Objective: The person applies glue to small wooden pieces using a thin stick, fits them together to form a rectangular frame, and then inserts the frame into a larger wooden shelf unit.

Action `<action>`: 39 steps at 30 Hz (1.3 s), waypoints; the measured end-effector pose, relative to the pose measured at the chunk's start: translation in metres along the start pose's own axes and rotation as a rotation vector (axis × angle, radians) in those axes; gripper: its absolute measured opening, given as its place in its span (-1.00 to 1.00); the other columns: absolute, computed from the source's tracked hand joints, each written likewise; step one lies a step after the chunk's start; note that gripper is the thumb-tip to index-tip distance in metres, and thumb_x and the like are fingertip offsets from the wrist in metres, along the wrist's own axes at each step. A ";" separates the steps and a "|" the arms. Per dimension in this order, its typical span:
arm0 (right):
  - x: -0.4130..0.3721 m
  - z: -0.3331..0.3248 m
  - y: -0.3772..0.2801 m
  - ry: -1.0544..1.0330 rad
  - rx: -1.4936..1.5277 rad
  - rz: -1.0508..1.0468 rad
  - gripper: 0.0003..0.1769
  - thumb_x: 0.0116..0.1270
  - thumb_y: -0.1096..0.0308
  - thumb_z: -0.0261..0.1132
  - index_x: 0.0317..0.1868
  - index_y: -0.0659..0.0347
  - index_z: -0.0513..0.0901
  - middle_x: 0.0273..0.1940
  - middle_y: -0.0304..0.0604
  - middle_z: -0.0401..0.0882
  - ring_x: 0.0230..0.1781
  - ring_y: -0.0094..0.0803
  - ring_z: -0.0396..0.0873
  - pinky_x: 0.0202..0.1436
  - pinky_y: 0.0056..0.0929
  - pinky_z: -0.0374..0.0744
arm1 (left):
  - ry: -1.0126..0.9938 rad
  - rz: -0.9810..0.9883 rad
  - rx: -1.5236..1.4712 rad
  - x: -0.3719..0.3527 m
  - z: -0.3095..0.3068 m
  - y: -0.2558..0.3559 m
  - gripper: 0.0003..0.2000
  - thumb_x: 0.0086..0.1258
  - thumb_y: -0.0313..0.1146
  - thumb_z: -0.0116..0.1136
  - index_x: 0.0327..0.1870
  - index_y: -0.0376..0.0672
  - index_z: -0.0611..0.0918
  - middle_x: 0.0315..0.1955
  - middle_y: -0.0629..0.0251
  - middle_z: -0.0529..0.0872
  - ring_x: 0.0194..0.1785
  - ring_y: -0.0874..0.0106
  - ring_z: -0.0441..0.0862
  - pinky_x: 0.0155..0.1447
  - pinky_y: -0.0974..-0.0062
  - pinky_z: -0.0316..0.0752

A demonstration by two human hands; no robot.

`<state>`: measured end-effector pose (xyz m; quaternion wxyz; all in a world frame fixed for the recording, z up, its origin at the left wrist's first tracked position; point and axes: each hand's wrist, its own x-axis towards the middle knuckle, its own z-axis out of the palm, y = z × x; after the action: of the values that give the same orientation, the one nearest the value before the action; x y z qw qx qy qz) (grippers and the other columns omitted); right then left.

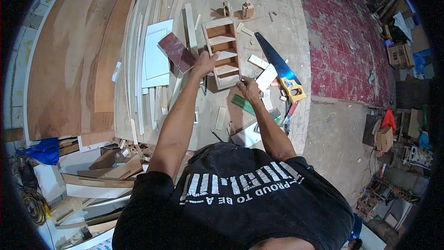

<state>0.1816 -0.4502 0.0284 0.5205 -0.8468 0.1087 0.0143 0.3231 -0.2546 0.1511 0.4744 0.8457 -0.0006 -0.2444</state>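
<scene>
A small wooden shelf unit (225, 82) with several compartments is on the workbench in front of me. My left hand (203, 65) grips its left side, the thumb reaching over the edge and the fingers partly hidden. At the lower right corner, my right hand (250, 89) has its fingers closed on the frame. To the left of the shelf lies a dark red-brown rectangular block (177, 53). A handsaw (276, 59) with a yellow handle rests to the right, beside a white piece (266, 78) near my right hand.
Long wood strips (159, 0) and white sheets (156, 55) lie on the left of the bench. Small wooden blocks (248, 9) stand beyond the shelf. A green ruler-like strip (243, 104) lies near my right wrist. Scrap boards (97, 183) are piled at lower left.
</scene>
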 end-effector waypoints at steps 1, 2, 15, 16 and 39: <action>-0.002 0.001 0.001 -0.002 -0.001 0.002 -0.66 0.37 0.37 0.32 0.10 0.35 0.68 -0.34 -0.06 0.75 -0.42 -0.45 0.67 -0.34 -0.43 0.61 | -0.030 -0.006 0.061 0.003 0.000 -0.001 -0.34 0.50 0.04 0.10 0.14 -0.59 0.48 -0.01 -0.22 0.66 -0.06 0.08 0.75 -0.30 0.24 0.80; -0.005 0.002 0.002 0.011 0.037 -0.002 -0.67 0.37 0.37 0.31 0.08 0.34 0.69 -0.36 -0.06 0.75 -0.42 -0.44 0.67 -0.33 -0.42 0.61 | -0.031 -0.010 0.060 0.005 0.002 -0.003 -0.34 0.50 0.04 0.10 0.14 -0.59 0.48 -0.01 -0.22 0.66 -0.06 0.08 0.75 -0.30 0.24 0.80; -0.038 -0.015 -0.018 0.086 -0.130 -0.126 -0.70 0.27 0.33 0.33 -0.07 0.34 0.73 -0.52 0.08 0.61 -0.54 -0.13 0.58 -0.36 -0.16 0.53 | 0.024 -0.158 0.065 0.011 0.023 -0.012 -0.38 0.55 0.00 -0.01 0.16 -0.58 0.49 0.09 -0.29 0.61 0.05 -0.01 0.71 -0.32 0.19 0.81; -0.039 -0.016 -0.019 0.084 -0.133 -0.127 -0.70 0.27 0.33 0.33 -0.07 0.34 0.73 -0.52 0.08 0.61 -0.54 -0.13 0.58 -0.36 -0.16 0.53 | 0.022 -0.184 0.046 0.012 0.024 -0.012 -0.39 0.55 -0.01 -0.02 0.17 -0.57 0.49 0.11 -0.30 0.60 0.06 -0.02 0.71 -0.33 0.19 0.81; -0.038 -0.017 -0.031 0.007 -0.200 -0.021 -0.72 0.29 0.27 0.30 -0.18 0.36 0.73 -0.50 0.18 0.64 -0.50 -0.02 0.65 -0.36 -0.12 0.57 | 0.010 -0.381 0.095 0.052 0.037 -0.053 -0.50 0.52 -0.20 0.00 0.28 -0.49 0.45 0.24 -0.21 0.54 0.10 -0.07 0.68 -0.22 0.10 0.81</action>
<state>0.1493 -0.4453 0.0689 0.4333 -0.8956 0.0998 0.0169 0.3415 -0.2672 0.0717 0.3790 0.8532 0.1502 -0.3253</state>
